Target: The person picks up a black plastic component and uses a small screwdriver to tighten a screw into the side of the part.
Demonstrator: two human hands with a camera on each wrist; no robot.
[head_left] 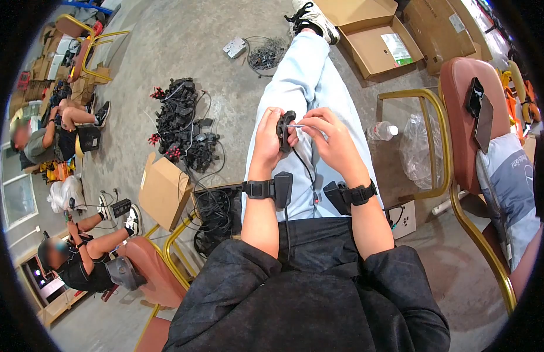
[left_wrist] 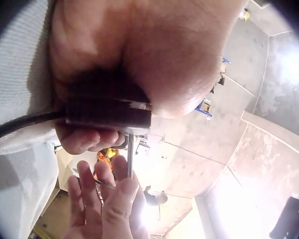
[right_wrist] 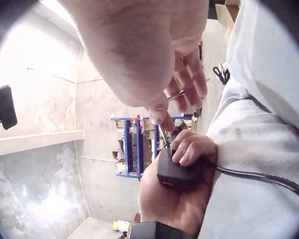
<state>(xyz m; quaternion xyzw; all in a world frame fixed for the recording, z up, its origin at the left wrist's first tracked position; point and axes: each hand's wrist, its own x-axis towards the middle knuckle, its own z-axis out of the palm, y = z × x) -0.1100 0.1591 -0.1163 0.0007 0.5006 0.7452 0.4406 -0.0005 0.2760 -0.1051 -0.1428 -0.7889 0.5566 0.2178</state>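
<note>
Above the lap, my left hand (head_left: 267, 139) grips a small black boxy device (head_left: 285, 132) with curled fingers. A black cable (right_wrist: 259, 177) runs from the device down over the jeans. My right hand (head_left: 337, 145) pinches a thin metal hex key (head_left: 296, 125) between thumb and fingertips. In the left wrist view the key's shaft (left_wrist: 130, 155) meets the edge of the device, and another arm of it passes by the spread fingers. The right wrist view has its tip at the top of the black housing (right_wrist: 177, 173). Both wrists wear black straps with camera units.
A heap of black devices and cables (head_left: 181, 120) lies on the floor to the left, beside a cardboard box (head_left: 161, 190). An open carton (head_left: 365, 50) stands ahead. To the right are a water bottle (head_left: 382, 131) and a chair (head_left: 474, 117). Two people sit at the left.
</note>
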